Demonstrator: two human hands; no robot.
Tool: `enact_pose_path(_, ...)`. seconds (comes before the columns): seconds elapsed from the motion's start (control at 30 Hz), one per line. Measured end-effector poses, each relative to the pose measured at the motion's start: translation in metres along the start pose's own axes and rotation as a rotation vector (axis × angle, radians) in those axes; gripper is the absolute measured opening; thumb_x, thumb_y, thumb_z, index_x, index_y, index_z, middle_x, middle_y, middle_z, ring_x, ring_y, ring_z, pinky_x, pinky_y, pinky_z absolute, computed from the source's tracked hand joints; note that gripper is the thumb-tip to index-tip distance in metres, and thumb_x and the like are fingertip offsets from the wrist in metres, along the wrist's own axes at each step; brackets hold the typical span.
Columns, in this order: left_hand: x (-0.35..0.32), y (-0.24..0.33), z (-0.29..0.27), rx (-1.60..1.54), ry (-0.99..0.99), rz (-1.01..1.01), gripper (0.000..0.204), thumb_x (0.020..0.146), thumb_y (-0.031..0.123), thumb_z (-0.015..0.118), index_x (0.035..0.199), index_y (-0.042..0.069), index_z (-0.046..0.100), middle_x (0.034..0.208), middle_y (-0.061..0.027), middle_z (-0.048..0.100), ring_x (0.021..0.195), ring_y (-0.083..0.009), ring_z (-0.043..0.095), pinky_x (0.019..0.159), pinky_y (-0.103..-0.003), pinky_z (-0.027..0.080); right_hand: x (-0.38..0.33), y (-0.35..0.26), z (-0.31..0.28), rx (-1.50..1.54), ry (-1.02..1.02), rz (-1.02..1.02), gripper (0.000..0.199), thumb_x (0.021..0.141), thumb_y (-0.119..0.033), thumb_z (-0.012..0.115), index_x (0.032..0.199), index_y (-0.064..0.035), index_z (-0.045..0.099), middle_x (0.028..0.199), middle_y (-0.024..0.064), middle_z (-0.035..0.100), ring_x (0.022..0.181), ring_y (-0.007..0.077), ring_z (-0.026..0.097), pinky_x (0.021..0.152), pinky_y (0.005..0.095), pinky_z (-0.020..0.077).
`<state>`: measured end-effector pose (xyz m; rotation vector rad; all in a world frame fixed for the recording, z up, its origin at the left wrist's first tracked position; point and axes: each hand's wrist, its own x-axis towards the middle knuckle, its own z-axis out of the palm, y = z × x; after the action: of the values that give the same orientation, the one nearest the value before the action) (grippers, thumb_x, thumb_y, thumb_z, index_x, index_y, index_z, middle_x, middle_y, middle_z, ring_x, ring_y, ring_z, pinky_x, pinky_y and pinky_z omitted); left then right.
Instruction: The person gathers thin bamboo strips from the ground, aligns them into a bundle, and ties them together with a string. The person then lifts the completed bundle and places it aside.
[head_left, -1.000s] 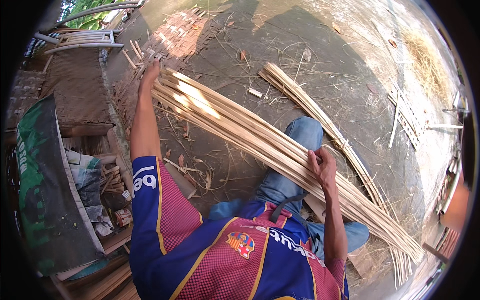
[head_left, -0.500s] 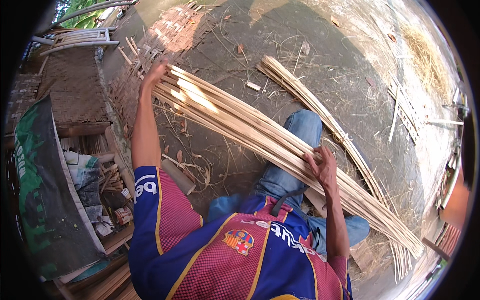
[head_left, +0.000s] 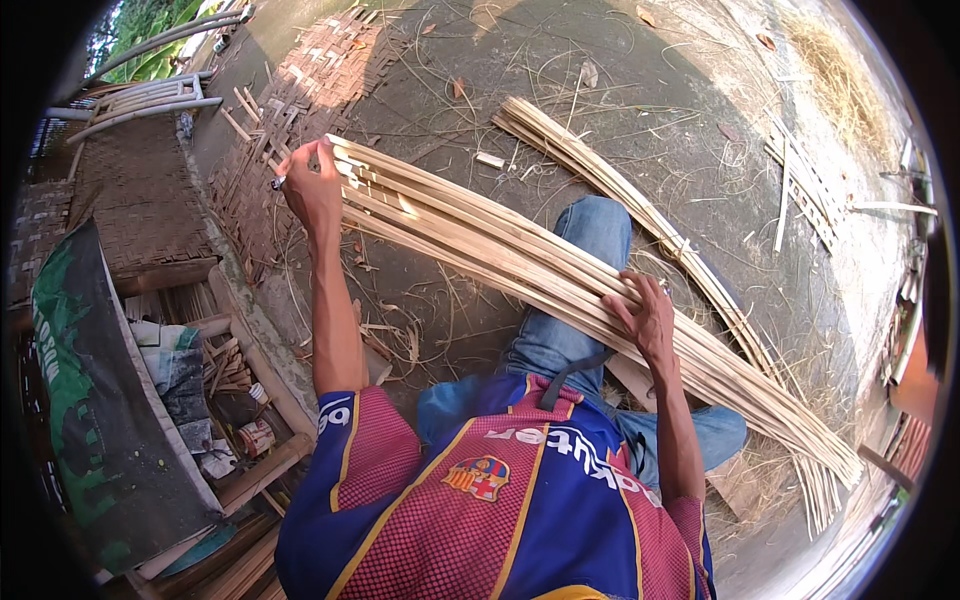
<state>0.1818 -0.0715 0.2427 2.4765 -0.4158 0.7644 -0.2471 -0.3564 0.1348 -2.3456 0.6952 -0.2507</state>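
L hand is at the far-left end of a long bundle of pale strips, fingers bent, thumb side touching the strip ends; can't tell if they pinch one. R hand is on top of the same bundle, about midway & R of centre, fingers bent, thumb set apart from them across the strips; can't tell how firmly they press.

Bundle runs diag. from far left to near right, over the jeans at the knee; strips mostly parallel, ends uneven.

2nd strip bundle lies on the floor just beyond, to the R, w/ shavings & dry leaves scattered abt. Short pale offcut near its far end. Woven mat far L, beyond L hand; straw pile far R. Dark sheet w/ green at near L, beside a wooden frame.
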Motion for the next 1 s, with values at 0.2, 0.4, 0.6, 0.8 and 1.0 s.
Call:
enact_pose_path(0.2, -0.125, 0.075, -0.033, 0.259, -0.451, 0.091, 0.039, 0.094, 0.05, 0.067, 0.101, 0.013, 0.075, 0.149, -0.0184, 0.047, 0.143, -0.0396, 0.031, 0.119, -0.062, 0.012, 0.0, 0.002, 0.001, 0.059, 0.052, -0.004, 0.047, 0.083, -0.046, 0.079, 0.116, -0.0144, 0.068, 0.104, 0.0102, 0.069, 0.092, 0.0322, 0.069, 0.082, 0.0432, 0.0513)
enact_pose_path(0.4, -0.154, 0.073, -0.022, 0.219, -0.411, 0.067, 0.039, 0.09, 0.048, 0.072, 0.112, 0.016, 0.07, 0.162, -0.0205, 0.028, 0.152, -0.0426, 0.014, 0.117, -0.071, -0.001, 0.0, 0.006, 0.004, 0.048, 0.043, 0.035, 0.047, 0.084, -0.048, 0.079, 0.115, -0.0151, 0.069, 0.105, 0.0093, 0.07, 0.093, 0.0309, 0.069, 0.083, 0.0438, 0.0501)
enact_pose_path(0.6, -0.15, 0.079, -0.008, 0.089, -0.448, -0.049, 0.02, 0.084, 0.037, 0.08, 0.088, 0.017, 0.078, 0.161, -0.0144, 0.036, 0.153, -0.0408, 0.013, 0.116, -0.071, -0.008, 0.001, 0.006, 0.006, 0.064, 0.067, 0.005, 0.047, 0.084, -0.049, 0.078, 0.115, -0.0147, 0.07, 0.105, 0.0078, 0.07, 0.09, 0.0296, 0.069, 0.081, 0.0433, 0.0498)
enact_pose_path(0.8, -0.155, 0.096, -0.009, -0.044, -0.412, 0.012, 0.013, 0.083, 0.03, 0.082, 0.082, 0.016, 0.081, 0.16, -0.0043, 0.041, 0.152, -0.039, 0.017, 0.12, -0.063, 0.003, 0.003, 0.009, 0.007, 0.049, 0.083, -0.012, 0.048, 0.084, -0.05, 0.078, 0.116, -0.0145, 0.07, 0.104, 0.0072, 0.07, 0.085, 0.0284, 0.069, 0.076, 0.0407, 0.0503)
enact_pose_path(1.0, -0.197, 0.156, -0.061, -0.642, -0.906, 0.342, 0.01, 0.085, 0.021, 0.082, 0.091, 0.013, 0.082, 0.138, -0.0033, 0.064, 0.129, -0.0278, 0.054, 0.106, -0.038, 0.044, 0.005, 0.005, 0.003, 0.008, -0.004, 0.052, 0.048, 0.085, -0.047, 0.078, 0.118, -0.0137, 0.069, 0.111, 0.0073, 0.069, 0.101, 0.0289, 0.066, 0.09, 0.046, 0.0464)
